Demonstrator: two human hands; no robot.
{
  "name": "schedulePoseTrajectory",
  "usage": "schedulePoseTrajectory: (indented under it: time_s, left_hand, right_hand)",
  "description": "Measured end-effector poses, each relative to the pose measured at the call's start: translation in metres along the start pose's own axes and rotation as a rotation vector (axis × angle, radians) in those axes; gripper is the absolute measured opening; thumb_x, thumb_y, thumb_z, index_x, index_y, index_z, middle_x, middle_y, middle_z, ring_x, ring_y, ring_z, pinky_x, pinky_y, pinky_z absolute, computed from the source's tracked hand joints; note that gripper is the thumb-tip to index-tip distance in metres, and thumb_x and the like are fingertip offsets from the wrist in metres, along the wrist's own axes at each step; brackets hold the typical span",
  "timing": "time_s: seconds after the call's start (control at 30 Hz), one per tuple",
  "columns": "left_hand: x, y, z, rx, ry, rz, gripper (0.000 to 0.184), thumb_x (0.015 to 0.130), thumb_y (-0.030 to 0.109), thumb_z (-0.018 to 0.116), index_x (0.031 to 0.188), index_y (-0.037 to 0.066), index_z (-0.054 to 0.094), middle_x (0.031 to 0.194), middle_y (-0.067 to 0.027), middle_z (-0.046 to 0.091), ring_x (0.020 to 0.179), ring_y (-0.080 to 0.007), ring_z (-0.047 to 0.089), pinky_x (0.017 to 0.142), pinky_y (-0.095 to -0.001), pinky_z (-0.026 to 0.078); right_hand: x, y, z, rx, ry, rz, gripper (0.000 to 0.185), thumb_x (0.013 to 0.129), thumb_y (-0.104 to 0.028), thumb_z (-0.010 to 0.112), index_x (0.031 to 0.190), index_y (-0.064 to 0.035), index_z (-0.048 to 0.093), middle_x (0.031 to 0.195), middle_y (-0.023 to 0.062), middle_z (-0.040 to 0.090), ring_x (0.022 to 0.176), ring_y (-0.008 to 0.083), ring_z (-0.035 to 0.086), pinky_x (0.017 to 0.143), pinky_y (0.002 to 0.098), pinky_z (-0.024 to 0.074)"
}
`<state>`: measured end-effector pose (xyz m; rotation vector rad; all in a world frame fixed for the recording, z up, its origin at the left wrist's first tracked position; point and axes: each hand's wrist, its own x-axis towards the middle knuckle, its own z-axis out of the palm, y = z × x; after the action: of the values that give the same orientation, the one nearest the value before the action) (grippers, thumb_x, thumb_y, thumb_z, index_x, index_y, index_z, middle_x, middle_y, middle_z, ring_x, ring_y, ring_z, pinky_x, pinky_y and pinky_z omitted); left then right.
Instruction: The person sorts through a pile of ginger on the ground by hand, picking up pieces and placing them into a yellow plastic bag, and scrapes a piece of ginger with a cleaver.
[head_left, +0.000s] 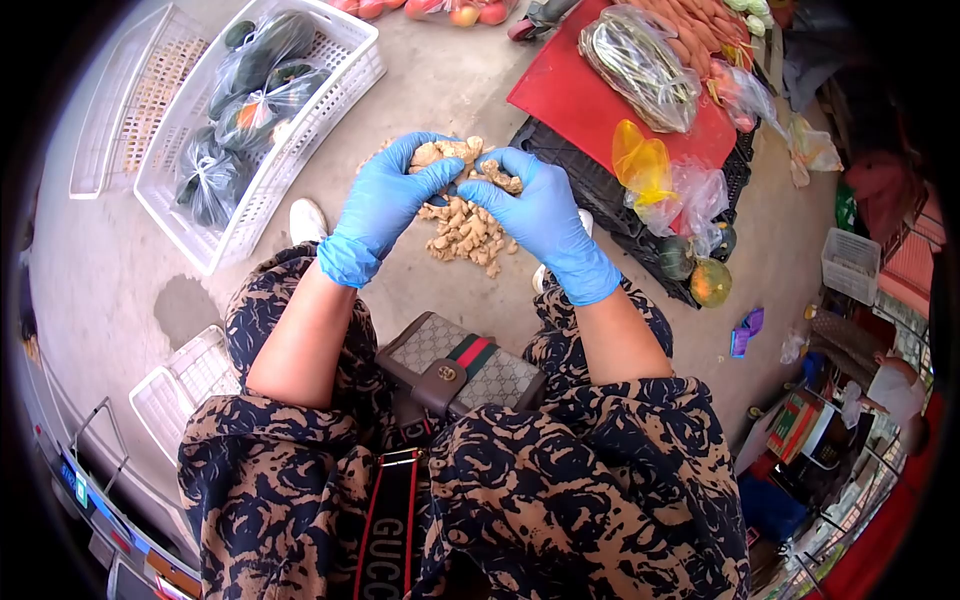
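Both my hands wear blue gloves and are raised close together over the floor. My left hand (385, 200) has its fingers closed around a knobbly piece of ginger (445, 153). Between the thumb and fingers of my right hand (545, 205) is a smaller ginger piece (500, 176). The two pieces are very near each other; whether they are joined I cannot tell. Below them a heap of ginger (470, 238) lies on the concrete between my feet, its far side partly hidden by my hands.
A white crate (255, 205) with bagged dark green vegetables stands at the left. To the right, a red board (560, 90) on black crates bears bagged produce, with pumpkins (710, 283) beside it. A patterned handbag (470, 360) rests at my lap. A person (895, 395) is at far right.
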<state>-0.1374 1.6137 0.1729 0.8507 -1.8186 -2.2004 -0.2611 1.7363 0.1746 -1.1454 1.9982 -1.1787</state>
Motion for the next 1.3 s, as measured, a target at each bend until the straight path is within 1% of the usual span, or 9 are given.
schedulePoseTrajectory:
  time_s: [0.07, 0.2, 0.37, 0.47, 0.57, 0.8, 1.0, 1.1, 1.3]
  left_hand:
    - [-0.002, -0.004, 0.003, -0.073, 0.062, -0.013, 0.028, 0.084, 0.018, 0.052, 0.105, 0.000, 0.051, 0.085, -0.0047, 0.057, 0.075, -0.0095, 0.053, 0.069, -0.0261, 0.045]
    - [0.003, -0.011, 0.001, -0.574, 0.083, -0.119, 0.023, 0.084, 0.017, 0.051, 0.100, 0.000, 0.051, 0.089, -0.0078, 0.057, 0.078, -0.0141, 0.055, 0.073, -0.0303, 0.048]
    - [-0.003, -0.013, 0.003, -0.570, -0.036, -0.201, 0.031, 0.084, 0.017, 0.051, 0.109, 0.000, 0.046, 0.099, -0.0090, 0.054, 0.088, -0.0170, 0.055, 0.079, -0.0316, 0.047]
    - [-0.003, -0.013, 0.007, -0.397, -0.019, -0.120, 0.034, 0.083, 0.015, 0.052, 0.113, 0.000, 0.043, 0.102, -0.0084, 0.053, 0.090, -0.0159, 0.055, 0.080, -0.0297, 0.047]
    - [-0.007, -0.015, 0.011, -0.289, -0.030, -0.048, 0.037, 0.083, 0.014, 0.053, 0.115, 0.000, 0.042, 0.103, -0.0071, 0.053, 0.090, -0.0130, 0.054, 0.078, -0.0266, 0.046]
    - [-0.010, -0.028, 0.017, 0.101, 0.047, 0.085, 0.028, 0.082, 0.020, 0.055, 0.102, 0.000, 0.047, 0.084, -0.0051, 0.056, 0.070, -0.0077, 0.052, 0.061, -0.0208, 0.044]
    - [-0.017, -0.014, 0.012, 0.022, -0.062, -0.040, 0.027, 0.083, 0.021, 0.053, 0.100, 0.001, 0.047, 0.080, -0.0041, 0.055, 0.067, -0.0073, 0.051, 0.061, -0.0216, 0.044]
    - [-0.012, -0.014, 0.009, -0.264, -0.035, -0.096, 0.023, 0.085, 0.020, 0.048, 0.099, 0.002, 0.049, 0.076, -0.0058, 0.057, 0.062, -0.0105, 0.054, 0.052, -0.0204, 0.042]
    - [-0.019, -0.001, 0.011, -0.434, -0.007, -0.182, 0.024, 0.086, 0.019, 0.047, 0.103, 0.003, 0.048, 0.083, -0.0069, 0.058, 0.064, -0.0109, 0.055, 0.051, -0.0206, 0.042]
  right_hand:
    - [-0.004, 0.008, 0.004, 0.061, -0.028, -0.017, 0.031, 0.071, -0.026, 0.067, 0.084, 0.0007, 0.057, 0.072, 0.0138, 0.060, 0.057, 0.0160, 0.055, 0.053, 0.0291, 0.0434]
    - [-0.003, 0.003, 0.007, 0.496, -0.015, 0.173, 0.026, 0.075, -0.020, 0.063, 0.089, 0.0006, 0.057, 0.075, 0.0055, 0.061, 0.060, 0.0116, 0.054, 0.055, 0.0265, 0.0449]
    - [-0.003, -0.003, -0.002, 0.529, -0.002, 0.393, 0.025, 0.078, -0.016, 0.058, 0.094, 0.0023, 0.055, 0.075, 0.0052, 0.060, 0.066, 0.0096, 0.055, 0.058, 0.0247, 0.0453]
    - [-0.001, 0.012, 0.007, 0.344, 0.071, 0.164, 0.024, 0.079, -0.014, 0.055, 0.094, 0.0045, 0.053, 0.072, 0.0067, 0.059, 0.062, 0.0103, 0.054, 0.055, 0.0263, 0.0444]
    - [-0.001, 0.011, 0.013, 0.308, 0.134, -0.035, 0.022, 0.077, -0.012, 0.053, 0.090, 0.0054, 0.051, 0.065, 0.0103, 0.056, 0.055, 0.0132, 0.052, 0.050, 0.0290, 0.0430]
    - [-0.010, 0.006, 0.016, -0.174, 0.065, -0.049, 0.022, 0.072, -0.009, 0.045, 0.087, 0.0059, 0.041, 0.063, 0.0260, 0.051, 0.062, 0.0400, 0.053, 0.054, 0.0466, 0.0420]
    - [-0.011, 0.008, 0.018, -0.238, 0.049, -0.039, 0.023, 0.072, -0.010, 0.044, 0.089, 0.0063, 0.042, 0.066, 0.0254, 0.052, 0.061, 0.0389, 0.054, 0.055, 0.0461, 0.0419]
    - [-0.011, 0.004, 0.014, -0.065, -0.007, 0.061, 0.030, 0.072, -0.010, 0.044, 0.098, 0.0064, 0.043, 0.068, 0.0252, 0.053, 0.063, 0.0377, 0.055, 0.056, 0.0433, 0.0431]
    - [-0.009, -0.004, 0.010, 0.252, -0.076, -0.113, 0.042, 0.072, -0.006, 0.040, 0.113, 0.0012, 0.044, 0.087, 0.0196, 0.058, 0.078, 0.0231, 0.059, 0.068, 0.0314, 0.0464]
